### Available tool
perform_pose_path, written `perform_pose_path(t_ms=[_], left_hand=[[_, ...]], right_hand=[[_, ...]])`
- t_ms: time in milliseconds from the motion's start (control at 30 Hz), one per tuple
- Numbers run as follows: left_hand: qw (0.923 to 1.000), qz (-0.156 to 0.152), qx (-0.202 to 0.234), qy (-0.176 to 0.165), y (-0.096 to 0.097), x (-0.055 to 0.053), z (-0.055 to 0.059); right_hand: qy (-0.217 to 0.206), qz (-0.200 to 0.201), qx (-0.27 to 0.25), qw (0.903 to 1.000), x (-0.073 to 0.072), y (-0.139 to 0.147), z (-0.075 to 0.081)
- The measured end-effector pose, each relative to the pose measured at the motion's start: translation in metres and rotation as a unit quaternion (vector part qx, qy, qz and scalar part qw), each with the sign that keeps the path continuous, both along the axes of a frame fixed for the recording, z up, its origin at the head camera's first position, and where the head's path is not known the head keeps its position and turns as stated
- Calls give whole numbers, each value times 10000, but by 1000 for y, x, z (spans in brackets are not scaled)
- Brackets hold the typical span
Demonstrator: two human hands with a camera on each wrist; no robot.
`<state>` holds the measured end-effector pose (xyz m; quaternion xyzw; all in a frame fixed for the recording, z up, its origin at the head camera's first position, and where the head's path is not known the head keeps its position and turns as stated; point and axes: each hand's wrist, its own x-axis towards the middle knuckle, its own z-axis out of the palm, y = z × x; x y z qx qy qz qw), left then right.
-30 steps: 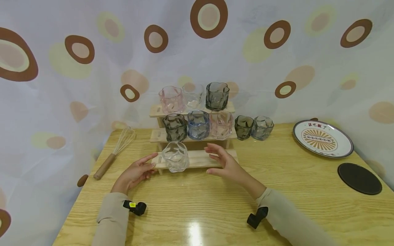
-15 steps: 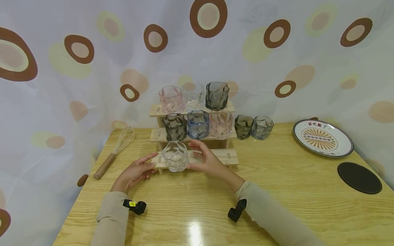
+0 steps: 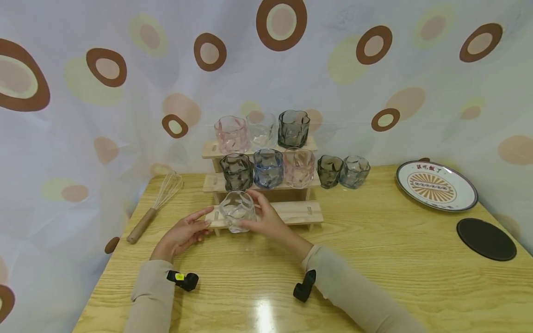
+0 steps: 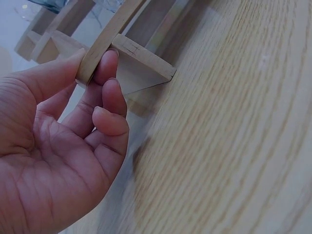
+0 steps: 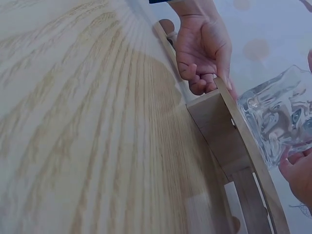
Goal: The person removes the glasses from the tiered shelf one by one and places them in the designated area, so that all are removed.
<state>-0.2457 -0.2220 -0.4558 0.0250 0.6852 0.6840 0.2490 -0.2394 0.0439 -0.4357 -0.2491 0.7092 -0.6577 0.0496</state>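
A clear wavy-sided glass [image 3: 234, 208] stands upright toward the left end of the lowest step of a three-tier wooden rack [image 3: 297, 212]. My right hand [image 3: 266, 222] grips the glass from its right side, thumb in front and fingers behind. In the right wrist view the glass [image 5: 275, 114] sits on the step between thumb and finger. My left hand [image 3: 183, 235] pinches the left end of that same step. The left wrist view shows the thumb on top of the board and the index finger under it, with the other fingers of my left hand [image 4: 73, 131] curled below.
Pink, clear, dark grey and blue glasses [image 3: 268, 169] fill the upper two steps. Right of the rack stand a dark glass [image 3: 330, 172] and a grey-blue one [image 3: 355, 172]. A whisk [image 3: 154, 208] lies left. Far right are a patterned plate [image 3: 437, 187] and a black oval mat [image 3: 486, 239].
My right hand has moved left along the lowest step and closed round the clear glass. The left hand keeps its pinch on the step's end, and the glass has stayed in place.
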Motion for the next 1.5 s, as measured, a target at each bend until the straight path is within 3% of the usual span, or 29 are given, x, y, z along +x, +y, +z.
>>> perform_pose_path(t_ms=[167,633,1200,1300,1500], left_hand=[[10000,15,3,-56,0,1,-1],[10000,-18,74,-45,1,0,-3],[10000,-37,-7,30,2,0,-1],[10000,-49,7,44,1,-1,1],[10000,-45,-42,60,0,1,2]], right_hand=[[-210,-182,94,9996,4,-5,-2],[93,-754,476,9960,7,-14,-5],[409,-1164,155,9922,19,-6,-6],[427,-1125,112,9927,21,0,-3],[643,-977,271,9928,38,11,23]])
